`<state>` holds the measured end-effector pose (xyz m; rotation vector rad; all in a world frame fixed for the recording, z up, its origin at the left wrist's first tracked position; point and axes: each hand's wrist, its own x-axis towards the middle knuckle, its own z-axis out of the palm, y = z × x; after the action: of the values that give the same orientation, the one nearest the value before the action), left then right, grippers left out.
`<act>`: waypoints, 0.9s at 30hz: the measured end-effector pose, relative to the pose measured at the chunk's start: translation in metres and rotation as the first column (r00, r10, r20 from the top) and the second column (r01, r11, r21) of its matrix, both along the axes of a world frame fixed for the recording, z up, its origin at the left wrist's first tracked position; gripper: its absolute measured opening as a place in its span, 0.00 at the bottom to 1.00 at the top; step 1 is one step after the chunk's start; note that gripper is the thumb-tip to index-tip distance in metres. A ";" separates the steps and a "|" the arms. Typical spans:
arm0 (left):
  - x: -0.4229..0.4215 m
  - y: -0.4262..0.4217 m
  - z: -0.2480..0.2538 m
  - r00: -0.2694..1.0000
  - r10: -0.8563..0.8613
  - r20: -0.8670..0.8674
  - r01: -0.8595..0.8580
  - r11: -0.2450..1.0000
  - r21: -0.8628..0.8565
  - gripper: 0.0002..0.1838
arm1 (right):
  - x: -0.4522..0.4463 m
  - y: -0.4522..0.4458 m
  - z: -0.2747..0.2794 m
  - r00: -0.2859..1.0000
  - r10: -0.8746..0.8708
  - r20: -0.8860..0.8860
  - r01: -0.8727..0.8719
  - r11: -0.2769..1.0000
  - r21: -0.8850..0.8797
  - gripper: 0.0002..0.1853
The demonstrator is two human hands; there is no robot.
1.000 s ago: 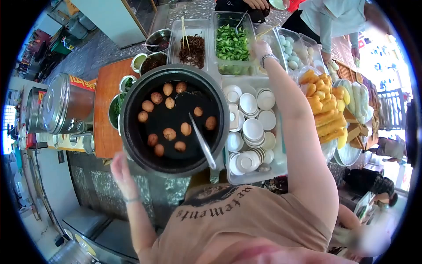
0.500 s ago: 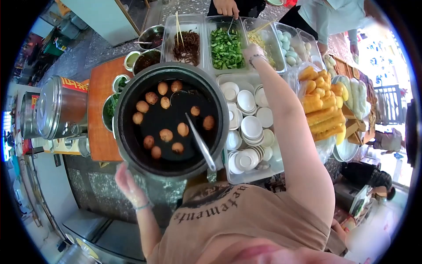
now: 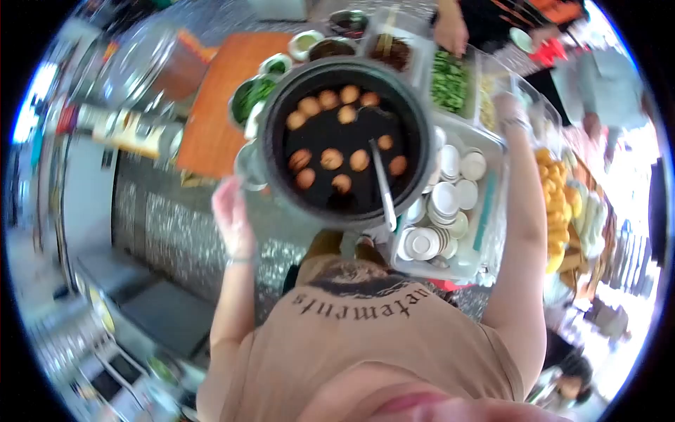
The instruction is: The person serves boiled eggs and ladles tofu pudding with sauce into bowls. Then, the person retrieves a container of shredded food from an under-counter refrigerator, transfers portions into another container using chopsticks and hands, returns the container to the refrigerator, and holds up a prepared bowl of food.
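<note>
1. Silver cylindrical metal vessel (image 3: pixel 158 67): located at your far left, blurred.
2. Orange-brown wooden tabletop (image 3: pixel 223 91): located just right of the vessel.
3. Your left hand (image 3: pixel 233 218): palm open, fingers extended, nothing visible in it. It hangs off the near edge of the tabletop, near the pot described in item 5.
4. Round metal bowl (image 3: pixel 234 107) of chopped green herbs (image 3: pixel 260 93): located just beside the pot's left side.
5. Large round black pot (image 3: pixel 272 148): in front of you, holding dark liquid with brown oval eggs (image 3: pixel 332 159). A ladle with a pale metal handle (image 3: pixel 383 186) leans over the near right rim.
6. Clear rectangular container (image 3: pixel 420 60) of dark brown shreds (image 3: pixel 389 53): located beyond the pot.
7. Clear plastic bin (image 3: pixel 465 261) of stacked white round dishes (image 3: pixel 444 199): located just right of the pot.
8. Clear container (image 3: pixel 450 114) of chopped green vegetables (image 3: pixel 448 81): located beyond the bin. Another person's hand (image 3: pixel 451 32) is at its far edge.
9. Clear container (image 3: pixel 479 91) of pale yellow shreds (image 3: pixel 487 95): located right of the greens.
10. Your right hand (image 3: pixel 508 112): over the pale yellow shreds. Its fingers are blurred; you cannot tell whether they pinch anything or touch the food.
11. Golden elongated dough pieces (image 3: pixel 555 204): piled right of your right forearm.
</note>
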<state>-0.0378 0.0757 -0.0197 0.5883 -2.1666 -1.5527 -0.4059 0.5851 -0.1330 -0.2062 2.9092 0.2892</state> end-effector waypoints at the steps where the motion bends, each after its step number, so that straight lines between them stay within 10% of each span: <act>1: 0.009 0.006 0.004 0.998 0.051 0.026 -0.051 0.998 -0.022 0.19 | 0.018 -0.003 0.034 0.995 -0.059 -0.080 0.043 0.979 -0.198 0.13; 4: 0.035 0.031 0.001 0.979 0.170 -0.114 -0.159 0.982 0.098 0.15 | 0.111 -0.038 0.118 0.991 -0.123 -0.046 0.024 0.513 -0.858 0.15; 7: 0.053 0.060 0.012 0.997 -0.051 -0.052 0.045 0.993 -0.114 0.13 | 0.194 -0.086 0.153 0.929 0.358 0.094 -0.011 0.280 -0.960 0.15; 9: 0.042 0.088 0.028 0.943 -0.329 -0.050 0.327 0.944 -0.039 0.16 | 0.230 -0.129 0.167 0.646 0.753 -0.127 -0.221 0.026 -0.975 0.14; 10: 0.033 0.105 0.036 0.896 -0.436 -0.086 0.445 0.885 0.141 0.17 | 0.241 -0.154 0.158 0.537 0.836 -0.111 -0.182 -0.014 -0.983 0.14; 12: 0.006 0.134 0.038 0.775 -0.630 -0.047 0.606 0.763 -0.226 0.19 | 0.274 -0.180 0.158 0.433 0.901 -0.026 -0.156 0.047 -0.987 0.13; 15: 0.006 0.139 0.031 0.717 -0.664 0.212 0.697 0.669 -0.258 0.25 | 0.292 -0.205 0.129 0.355 0.924 0.143 -0.138 0.203 -0.970 0.14; 17: 0.024 0.133 0.017 0.775 -0.607 0.174 0.631 0.727 -0.271 0.27 | 0.302 -0.203 0.093 0.362 0.925 -0.110 -0.353 0.027 -0.935 0.22; 18: 0.033 0.127 0.030 0.777 -0.600 0.190 0.629 0.754 -0.190 0.27 | 0.290 -0.208 0.117 0.569 0.821 -0.050 -0.405 0.227 -0.886 0.21; 19: 0.032 0.115 0.027 0.781 -0.593 0.196 0.622 0.764 -0.171 0.27 | 0.260 -0.190 0.066 0.602 0.656 -0.456 -0.696 0.150 -0.702 0.20; 20: 0.038 0.104 0.010 0.826 -0.530 0.190 0.557 0.819 -0.136 0.28 | 0.244 -0.180 0.081 0.933 0.271 -0.239 -0.340 0.439 -0.832 0.20; 22: 0.051 0.087 0.007 0.866 -0.457 0.202 0.463 0.886 0.023 0.27 | 0.225 -0.144 0.072 0.988 -0.151 -0.020 0.096 0.719 -0.689 0.22; 27: 0.080 0.011 -0.022 0.837 -0.389 0.385 0.355 0.921 0.160 0.27 | 0.220 -0.043 -0.032 0.844 -0.534 0.052 0.386 0.538 -0.749 0.19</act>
<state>0.0426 0.0866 -0.0417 0.5850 -2.6727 -1.8618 -0.1860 0.5417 -0.1648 0.5217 2.9189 -1.0443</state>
